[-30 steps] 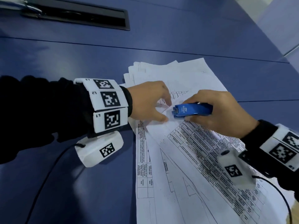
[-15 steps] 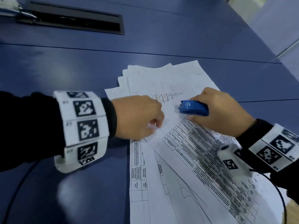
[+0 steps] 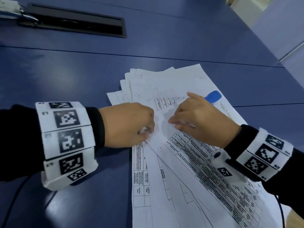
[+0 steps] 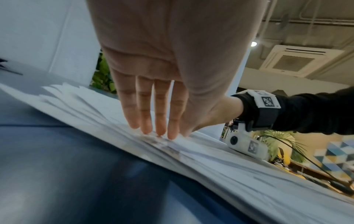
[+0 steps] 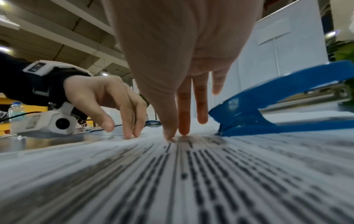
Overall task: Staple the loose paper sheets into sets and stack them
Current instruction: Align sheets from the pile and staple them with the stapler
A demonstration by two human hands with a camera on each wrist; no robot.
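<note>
Loose printed paper sheets lie fanned out on the blue table. My left hand touches the left edge of the top sheet with its fingertips, fingers pointing down and fairly straight. My right hand rests its thumb and forefinger tips on the same sheet, a little to the right. The blue stapler lies free on the papers just beyond the right hand, and shows at the right of the right wrist view. Neither hand holds anything.
A black recessed slot is set into the table at the back left, with a white object beside it. A cable trails from my left wrist. The table's right edge runs close to my right forearm.
My right hand has let go of the stapler, which now lies farther back right on the papers, and has come down onto the top sheet. My left hand stays at the sheet's edge.
</note>
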